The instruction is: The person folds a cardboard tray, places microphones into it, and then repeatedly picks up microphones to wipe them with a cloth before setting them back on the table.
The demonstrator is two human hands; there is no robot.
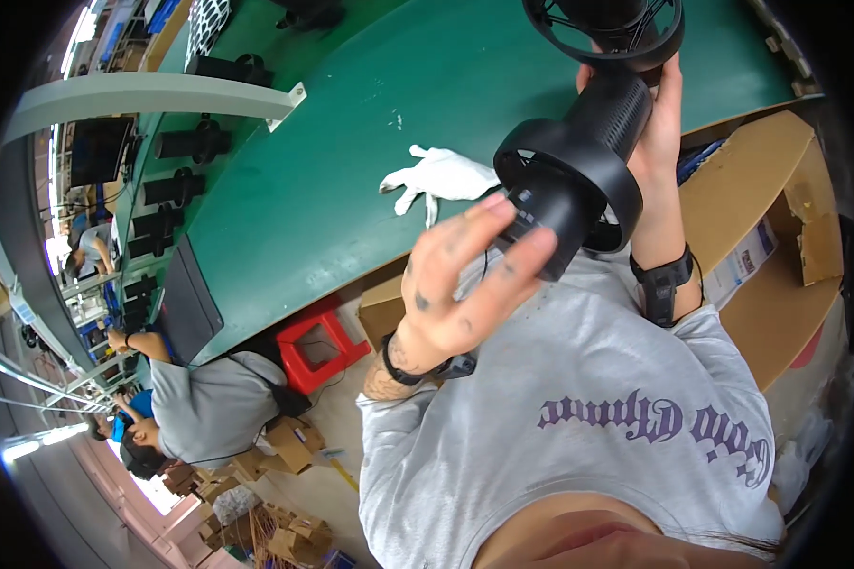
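Note:
A black cylindrical device (626, 109) with a ribbed barrel, a wide ring around it and a smooth end with small markings hangs in front of my chest, tilted. My right hand (666, 128) is wrapped around the ribbed barrel from behind, partly hidden by it. My left hand (470, 280) has its fingers stretched apart, slightly blurred, at the smooth end; whether the fingertips touch it I cannot tell. Just beyond, a second black ring with spokes (676, 38) surrounds another dark cylinder; whether it joins the held device is unclear. A white glove (451, 175) lies on the green bench (323, 152).
An open cardboard box (759, 190) stands at my right. To the left are a red stool (318, 351), a dark mat (190, 299) and a co-worker in grey (209, 403). Several similar black devices (194, 142) line the bench's far side. A pale metal bracket (161, 98) crosses the upper left.

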